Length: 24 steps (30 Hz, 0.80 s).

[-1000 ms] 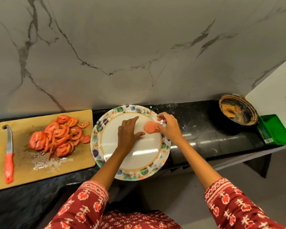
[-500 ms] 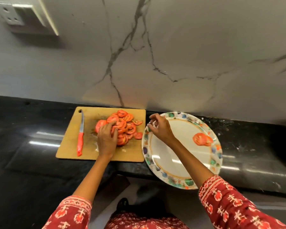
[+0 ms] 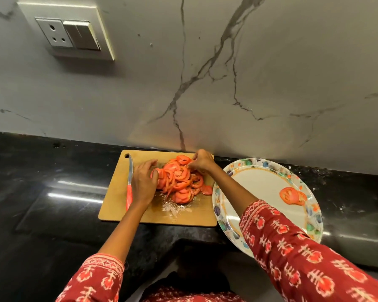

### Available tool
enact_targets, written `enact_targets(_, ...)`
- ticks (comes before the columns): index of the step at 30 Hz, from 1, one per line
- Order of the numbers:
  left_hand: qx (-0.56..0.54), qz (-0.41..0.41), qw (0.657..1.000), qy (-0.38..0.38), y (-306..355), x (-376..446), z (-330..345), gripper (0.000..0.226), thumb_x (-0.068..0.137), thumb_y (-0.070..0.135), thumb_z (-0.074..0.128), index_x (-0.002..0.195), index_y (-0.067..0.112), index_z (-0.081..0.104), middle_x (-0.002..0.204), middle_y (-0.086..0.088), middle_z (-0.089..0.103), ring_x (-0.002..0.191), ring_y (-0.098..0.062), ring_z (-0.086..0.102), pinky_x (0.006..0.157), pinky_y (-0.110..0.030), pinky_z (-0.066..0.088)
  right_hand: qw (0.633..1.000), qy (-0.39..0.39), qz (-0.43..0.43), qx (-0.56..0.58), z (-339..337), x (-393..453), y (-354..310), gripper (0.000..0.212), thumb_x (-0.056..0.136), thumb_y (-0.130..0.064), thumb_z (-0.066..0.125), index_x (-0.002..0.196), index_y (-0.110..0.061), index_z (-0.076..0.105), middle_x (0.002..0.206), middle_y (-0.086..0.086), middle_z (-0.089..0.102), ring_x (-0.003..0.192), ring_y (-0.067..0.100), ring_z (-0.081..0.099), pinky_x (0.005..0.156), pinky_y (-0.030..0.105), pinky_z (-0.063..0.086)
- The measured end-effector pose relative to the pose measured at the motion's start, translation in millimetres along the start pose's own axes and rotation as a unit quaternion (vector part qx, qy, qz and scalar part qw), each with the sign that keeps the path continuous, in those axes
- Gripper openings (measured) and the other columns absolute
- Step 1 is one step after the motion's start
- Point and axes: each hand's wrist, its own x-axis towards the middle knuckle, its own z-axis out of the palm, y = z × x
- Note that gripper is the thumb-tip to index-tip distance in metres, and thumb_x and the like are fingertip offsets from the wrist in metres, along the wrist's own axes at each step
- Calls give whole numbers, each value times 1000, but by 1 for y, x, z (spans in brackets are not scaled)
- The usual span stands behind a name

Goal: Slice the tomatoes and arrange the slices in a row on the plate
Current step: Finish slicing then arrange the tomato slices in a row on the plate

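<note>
A pile of red tomato slices lies on the wooden cutting board. My left hand rests against the pile's left side, fingers curled on a slice. My right hand reaches across to the pile's far right edge and pinches at a slice there. To the right stands a patterned round plate, with two overlapping tomato slices near its right rim. A knife with a red handle lies on the board's left side, partly hidden by my left hand.
The board and plate sit on a black counter against a marble wall. A wall socket with a switch is at the upper left. The plate overhangs the counter's front edge.
My right hand left the slices on the plate and crossed to the pile on the board. My left hand moved from the plate to the pile. The view swung left.
</note>
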Motion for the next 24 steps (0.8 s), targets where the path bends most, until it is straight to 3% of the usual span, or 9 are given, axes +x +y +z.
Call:
enact_targets(2, -4, 6, 1000, -7, -4, 3, 4, 28, 87, 4, 57, 114, 5, 61, 111, -12, 64, 107, -25, 56, 92, -34, 45, 1000, -22, 1, 22, -4, 1, -1, 16, 75, -9, 74, 74, -12, 59, 75, 3, 56, 71, 14, 53, 57, 23, 43)
enact_targets(4, -6, 13, 1000, -12, -5, 6, 6, 27, 88, 7, 57, 115, 8, 62, 110, -10, 64, 107, -24, 56, 92, -38, 48, 998, -34, -4, 49, -7, -3, 0, 25, 76, -4, 73, 66, -16, 53, 69, -1, 54, 63, 8, 49, 51, 19, 40)
enact_targets(8, -5, 33, 999, -22, 6, 10, 13, 25, 88, 11, 59, 112, 10, 63, 109, -7, 65, 105, -22, 56, 90, -38, 47, 991, -16, -6, 133, -17, -11, 10, 25, 78, 0, 70, 69, -17, 54, 66, -1, 58, 63, 10, 57, 55, 21, 47)
enact_targets(11, -64, 50, 996, -43, 22, 13, 22, 23, 85, 5, 61, 107, 7, 65, 104, -9, 67, 100, -23, 59, 88, -37, 47, 975, -30, -12, 220, -33, -25, 21, 23, 81, 4, 66, 75, -15, 55, 69, 4, 61, 64, 13, 59, 60, 23, 50)
enact_targets(15, -148, 69, 979, -121, 53, 8, 43, 22, 84, 5, 63, 106, 7, 66, 96, -6, 68, 87, -10, 61, 77, -17, 49, 962, -78, -27, 261, -61, -57, 41, 17, 83, 3, 65, 85, -11, 57, 78, 6, 65, 71, 12, 64, 54, 14, 49)
enact_targets(19, -207, 8, 949, -239, 81, -6, 63, 25, 84, 3, 63, 108, 0, 64, 91, -8, 66, 72, 5, 60, 68, -6, 47, 952, -123, -27, 279, -73, -80, 71, 16, 82, -3, 68, 91, -13, 59, 88, 9, 68, 81, 16, 67, 66, 20, 54)
enact_targets(24, -224, -6, 919, -324, 109, -34, 96, 21, 79, -3, 67, 100, -3, 67, 89, -8, 66, 74, -11, 61, 64, -9, 50, 947, -121, 12, 296, -87, -109, 121, 20, 82, 1, 68, 97, -9, 58, 90, 12, 67, 83, 18, 66, 71, 22, 55)
